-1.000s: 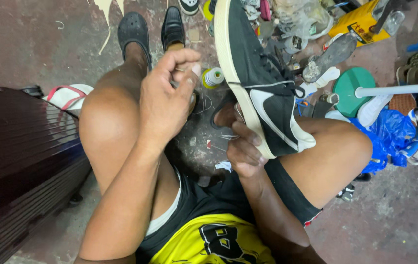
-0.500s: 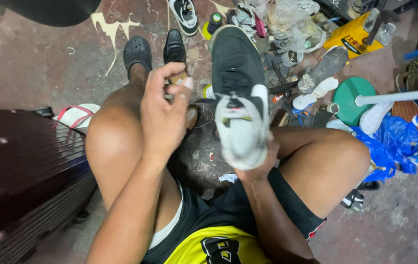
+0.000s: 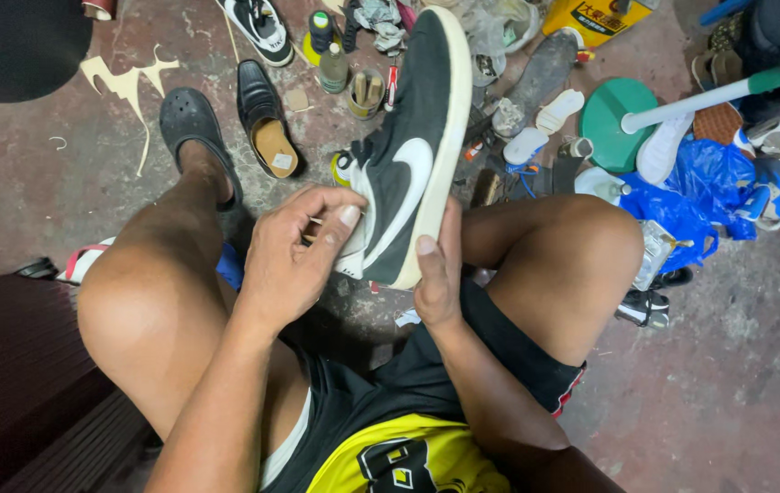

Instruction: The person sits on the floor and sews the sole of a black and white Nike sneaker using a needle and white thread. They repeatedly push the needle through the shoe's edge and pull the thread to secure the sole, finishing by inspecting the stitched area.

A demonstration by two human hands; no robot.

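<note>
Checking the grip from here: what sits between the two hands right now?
In the head view, only the heel end of the black sneaker lies between them: left hand on its upper side, right hand against its pale sole edge.

Far edge of floor: a black loafer (image 3: 265, 117) with tan insole lies beside a black clog (image 3: 191, 128).
Right side: a green round base (image 3: 616, 110) carries a white pole; a crumpled blue plastic bag (image 3: 693, 194) sits near it.
Top right corner: a yellow can (image 3: 596, 18).
Left edge: a dark bench (image 3: 20, 365).
</note>
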